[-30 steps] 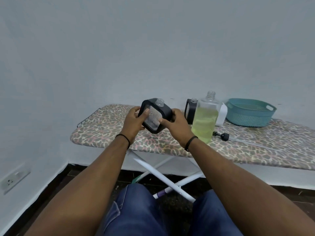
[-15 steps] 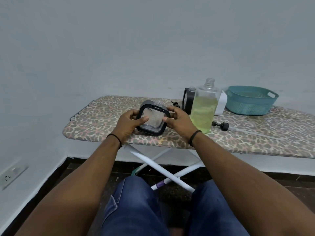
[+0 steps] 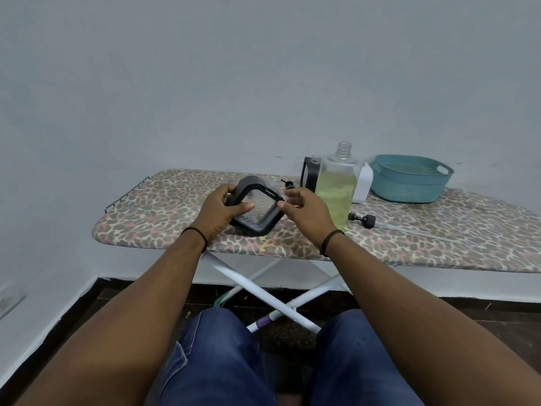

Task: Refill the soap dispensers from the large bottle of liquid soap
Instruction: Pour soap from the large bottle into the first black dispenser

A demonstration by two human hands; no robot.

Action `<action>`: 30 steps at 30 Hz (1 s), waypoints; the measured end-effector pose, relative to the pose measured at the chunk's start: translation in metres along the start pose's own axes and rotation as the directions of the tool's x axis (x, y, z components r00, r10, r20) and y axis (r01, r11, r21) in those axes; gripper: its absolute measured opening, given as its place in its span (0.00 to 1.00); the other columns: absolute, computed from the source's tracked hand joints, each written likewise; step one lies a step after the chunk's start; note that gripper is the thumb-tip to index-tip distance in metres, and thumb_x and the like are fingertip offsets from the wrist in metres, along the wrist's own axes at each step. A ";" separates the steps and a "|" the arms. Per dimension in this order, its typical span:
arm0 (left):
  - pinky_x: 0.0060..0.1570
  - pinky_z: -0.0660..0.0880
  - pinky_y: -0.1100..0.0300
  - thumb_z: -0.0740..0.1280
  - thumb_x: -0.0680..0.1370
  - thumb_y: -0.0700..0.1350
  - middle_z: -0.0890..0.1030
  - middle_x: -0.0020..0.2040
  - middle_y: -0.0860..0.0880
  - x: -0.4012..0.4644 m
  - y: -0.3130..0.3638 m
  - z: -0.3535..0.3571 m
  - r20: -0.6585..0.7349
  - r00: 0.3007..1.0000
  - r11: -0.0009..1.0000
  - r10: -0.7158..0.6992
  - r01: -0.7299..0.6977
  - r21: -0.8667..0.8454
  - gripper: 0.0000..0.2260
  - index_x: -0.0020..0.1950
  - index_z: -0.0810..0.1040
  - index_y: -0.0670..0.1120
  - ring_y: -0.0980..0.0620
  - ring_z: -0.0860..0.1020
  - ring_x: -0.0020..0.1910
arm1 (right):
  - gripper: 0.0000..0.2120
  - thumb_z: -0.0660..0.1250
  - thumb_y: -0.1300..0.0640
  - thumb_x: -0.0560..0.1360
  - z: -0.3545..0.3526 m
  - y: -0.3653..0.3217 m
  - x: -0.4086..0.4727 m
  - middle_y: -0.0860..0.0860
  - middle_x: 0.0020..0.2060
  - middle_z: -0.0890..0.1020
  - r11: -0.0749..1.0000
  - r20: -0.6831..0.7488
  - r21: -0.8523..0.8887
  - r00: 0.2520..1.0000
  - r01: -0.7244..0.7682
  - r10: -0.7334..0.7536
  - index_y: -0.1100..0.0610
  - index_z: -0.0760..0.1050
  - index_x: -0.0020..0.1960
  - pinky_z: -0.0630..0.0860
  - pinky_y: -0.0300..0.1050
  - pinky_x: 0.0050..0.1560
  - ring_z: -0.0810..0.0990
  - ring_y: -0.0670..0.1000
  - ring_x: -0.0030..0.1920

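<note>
- An ironing board (image 3: 181,212) with a leopard-print cover stands on crossed white legs (image 3: 263,291).
- A teal basket (image 3: 409,183) sits at its far right.
- A wall socket (image 3: 8,300) shows at lower left.

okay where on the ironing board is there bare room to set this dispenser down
Bare cover lies left of the left hand, toward the wire rest, and along the near edge. Crowded behind the right hand: soap bottle, second dispenser, basket, pump.

No legible text, labels, brands or numbers anywhere. The white label (image 3: 362,183) behind the large soap bottle (image 3: 336,189) faces edge-on, unreadable.
</note>
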State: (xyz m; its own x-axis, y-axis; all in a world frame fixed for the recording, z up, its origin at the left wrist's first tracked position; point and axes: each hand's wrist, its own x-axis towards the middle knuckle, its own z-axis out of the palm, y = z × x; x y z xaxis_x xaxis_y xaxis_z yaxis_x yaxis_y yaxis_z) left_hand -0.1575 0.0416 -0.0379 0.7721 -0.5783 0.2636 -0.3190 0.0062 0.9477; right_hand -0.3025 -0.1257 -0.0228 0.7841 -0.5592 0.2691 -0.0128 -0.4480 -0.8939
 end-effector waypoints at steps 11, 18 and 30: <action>0.60 0.79 0.49 0.76 0.76 0.44 0.82 0.53 0.47 0.002 0.010 -0.004 0.091 0.995 0.994 -0.050 0.040 0.104 0.18 0.63 0.76 0.50 0.54 0.83 0.51 | 0.14 0.76 0.51 0.71 -0.104 0.026 -0.010 0.54 0.43 0.77 0.991 -0.592 -0.119 0.798 0.053 -0.114 0.54 0.73 0.48 0.71 0.46 0.43 0.73 0.49 0.41; 0.50 0.76 0.53 0.75 0.76 0.49 0.80 0.54 0.41 0.012 0.017 -0.005 0.172 0.984 0.953 -0.052 -0.002 0.303 0.15 0.58 0.77 0.45 0.48 0.79 0.48 | 0.38 0.80 0.58 0.67 -0.115 0.043 0.020 0.55 0.65 0.76 0.981 -0.044 0.185 0.996 -0.062 0.071 0.61 0.65 0.71 0.76 0.53 0.63 0.76 0.54 0.65; 0.49 0.78 0.60 0.75 0.75 0.49 0.81 0.52 0.44 0.010 0.012 -0.009 0.151 0.988 0.972 -0.041 0.005 0.236 0.15 0.57 0.77 0.46 0.53 0.82 0.48 | 0.37 0.79 0.65 0.66 -0.094 0.054 0.051 0.61 0.61 0.80 0.931 0.050 0.363 0.997 0.036 -0.058 0.62 0.67 0.70 0.78 0.60 0.60 0.81 0.59 0.60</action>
State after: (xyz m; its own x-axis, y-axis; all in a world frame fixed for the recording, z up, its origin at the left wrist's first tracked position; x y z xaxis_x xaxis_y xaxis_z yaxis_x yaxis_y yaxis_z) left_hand -0.1484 0.0430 -0.0222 0.6928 -0.6944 0.1943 -0.4360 -0.1889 0.8799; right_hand -0.3211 -0.2441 -0.0240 0.8136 -0.4965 0.3025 0.2419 -0.1842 -0.9527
